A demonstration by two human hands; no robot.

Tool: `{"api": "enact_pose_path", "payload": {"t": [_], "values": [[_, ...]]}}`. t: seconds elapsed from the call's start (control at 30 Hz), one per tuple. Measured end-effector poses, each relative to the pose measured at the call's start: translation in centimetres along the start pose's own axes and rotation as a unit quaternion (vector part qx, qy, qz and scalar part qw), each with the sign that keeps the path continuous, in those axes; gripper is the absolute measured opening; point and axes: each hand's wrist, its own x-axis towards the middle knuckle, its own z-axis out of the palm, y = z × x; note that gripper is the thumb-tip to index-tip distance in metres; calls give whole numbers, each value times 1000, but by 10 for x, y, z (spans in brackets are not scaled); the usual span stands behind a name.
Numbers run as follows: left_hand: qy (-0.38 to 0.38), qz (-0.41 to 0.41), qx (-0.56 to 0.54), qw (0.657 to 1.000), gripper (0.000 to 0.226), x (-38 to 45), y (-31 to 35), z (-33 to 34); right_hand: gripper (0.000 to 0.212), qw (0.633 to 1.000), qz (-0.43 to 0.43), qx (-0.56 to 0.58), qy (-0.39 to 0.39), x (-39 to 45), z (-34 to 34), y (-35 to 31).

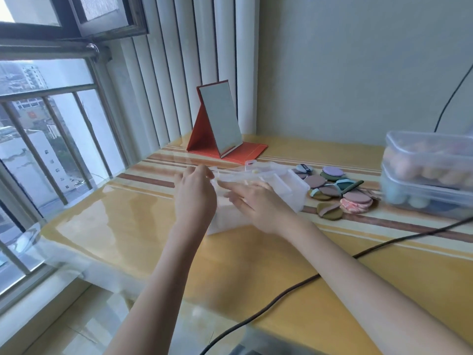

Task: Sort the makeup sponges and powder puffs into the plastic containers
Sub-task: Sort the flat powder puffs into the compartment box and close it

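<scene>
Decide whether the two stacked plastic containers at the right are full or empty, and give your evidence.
Not empty. Through the clear walls, the upper container shows peach rounded sponges and the lower container shows bluish ones. How full each is, cannot tell.

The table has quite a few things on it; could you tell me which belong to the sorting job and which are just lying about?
Belong to the job:
- clear container under both hands
- left hand, right hand
- pile of powder puffs
- two stacked lidded containers with sponges inside

Just lying about:
- folding mirror
- black cable
</scene>
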Motion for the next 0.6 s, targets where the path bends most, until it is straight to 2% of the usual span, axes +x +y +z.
{"api": "enact_pose_path", "payload": {"t": [0.03,0.1,0.17,0.23,0.37,0.4,0.47,0.53,0.6], "values": [[12,28,-13,999,24,-1,12,1,38,998,5,57,20,-5,-3,1],[19,90,-54,994,20,-5,42,7,33,984,19,138,109,-15,-14,7],[3,139,-91,986,18,-11,73,18,27,974,40,133,178,-24,-32,21],[-20,169,-130,977,18,-19,101,34,23,968,70,129,202,-35,-50,40],[-119,247,-174,946,37,-33,147,76,22,936,153,48,315,-60,-84,84],[-159,262,-165,938,42,-36,156,89,24,928,179,16,326,-65,-90,96],[-222,258,-133,931,43,-40,170,113,31,923,235,-48,300,-75,-99,118],[-254,227,-124,932,34,-41,173,134,38,924,278,-102,240,-85,-97,138],[-265,207,-130,933,28,-40,168,148,35,923,293,-141,208,-93,-87,151]]}}
